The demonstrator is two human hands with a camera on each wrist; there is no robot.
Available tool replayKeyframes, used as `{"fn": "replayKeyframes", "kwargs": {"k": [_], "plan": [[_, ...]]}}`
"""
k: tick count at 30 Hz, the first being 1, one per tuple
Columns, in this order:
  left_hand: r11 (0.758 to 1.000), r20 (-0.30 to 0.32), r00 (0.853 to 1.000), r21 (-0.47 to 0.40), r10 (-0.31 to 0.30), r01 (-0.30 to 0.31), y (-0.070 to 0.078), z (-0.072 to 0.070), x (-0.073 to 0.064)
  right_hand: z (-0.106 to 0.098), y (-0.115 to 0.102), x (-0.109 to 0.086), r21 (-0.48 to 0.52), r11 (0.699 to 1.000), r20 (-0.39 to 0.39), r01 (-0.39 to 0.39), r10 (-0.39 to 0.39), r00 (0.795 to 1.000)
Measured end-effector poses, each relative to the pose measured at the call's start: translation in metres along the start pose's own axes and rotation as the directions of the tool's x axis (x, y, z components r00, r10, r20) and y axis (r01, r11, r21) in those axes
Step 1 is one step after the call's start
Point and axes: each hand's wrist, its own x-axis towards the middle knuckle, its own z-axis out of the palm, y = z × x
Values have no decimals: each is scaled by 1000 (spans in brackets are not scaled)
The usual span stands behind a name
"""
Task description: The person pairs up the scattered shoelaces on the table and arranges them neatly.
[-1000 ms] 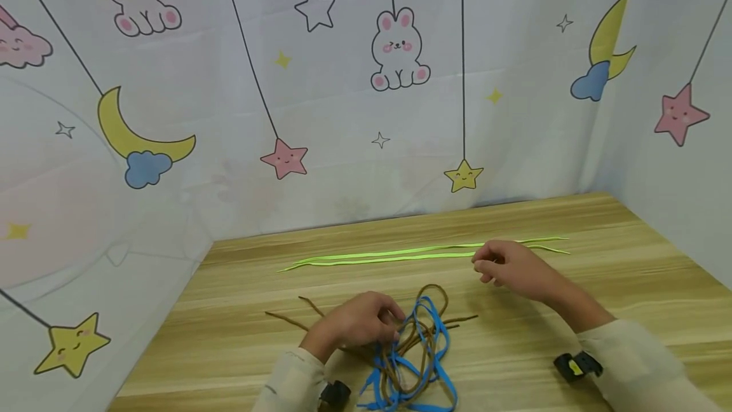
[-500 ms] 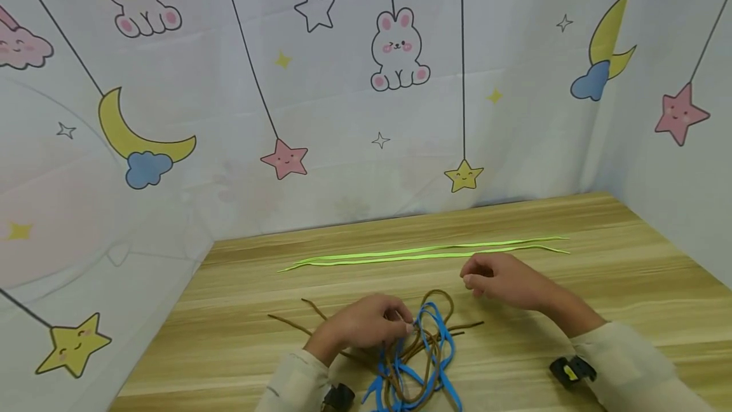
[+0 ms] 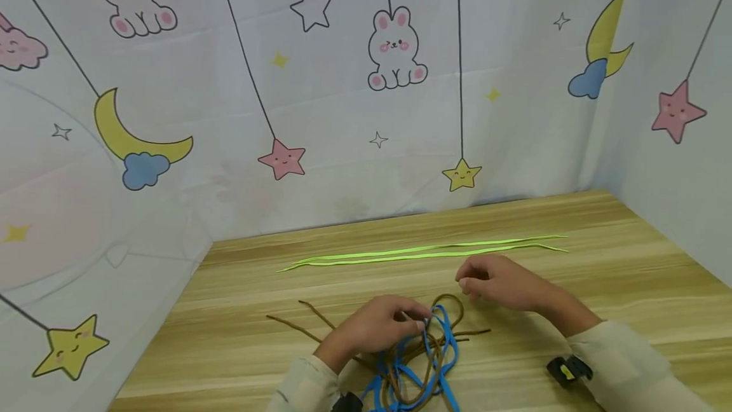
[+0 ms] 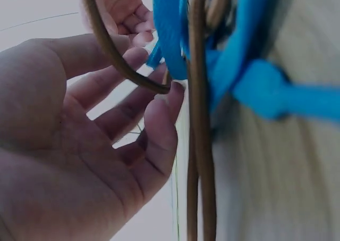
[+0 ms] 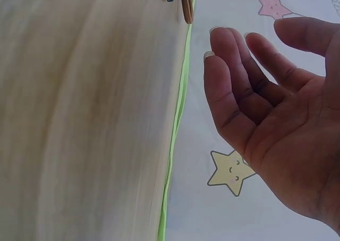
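A loose tangle of a blue shoelace [image 3: 448,393] and brown shoelaces [image 3: 457,302] lies on the table's near middle. My left hand [image 3: 380,329] is over its left side, fingers loosely bent, thumb and index tips right at the upper blue loop. In the left wrist view the brown lace [image 4: 125,68] curves in front of the fingers, and the blue lace [image 4: 170,33] hangs beside the fingertips. My right hand [image 3: 506,281] hovers right of the tangle with relaxed fingers and nothing in them. The right wrist view shows its palm [image 5: 297,129] bare.
Two yellow-green laces [image 3: 400,251] are stretched side by side across the far part of the wooden table [image 3: 617,259]. A printed cloth [image 3: 343,113] with rabbits, stars and moons hangs around the back and sides.
My left hand has moved right across the tangle, whose upper loops have shifted right and nearer. The right hand has drawn back from the yellow-green laces, toward the left and nearer.
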Motion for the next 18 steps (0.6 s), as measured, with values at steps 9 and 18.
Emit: {"fn": "replayKeyframes", "kwargs": {"k": [9,18], "plan": [[987,-117,989,-124,85,-100,6,-1,0,6,-9,0,70,997,91,39,-46,995],[958,-172,979,-244,107,-148,16,-2,-1,8,-17,-2,189,977,241,96,-141,960]]}}
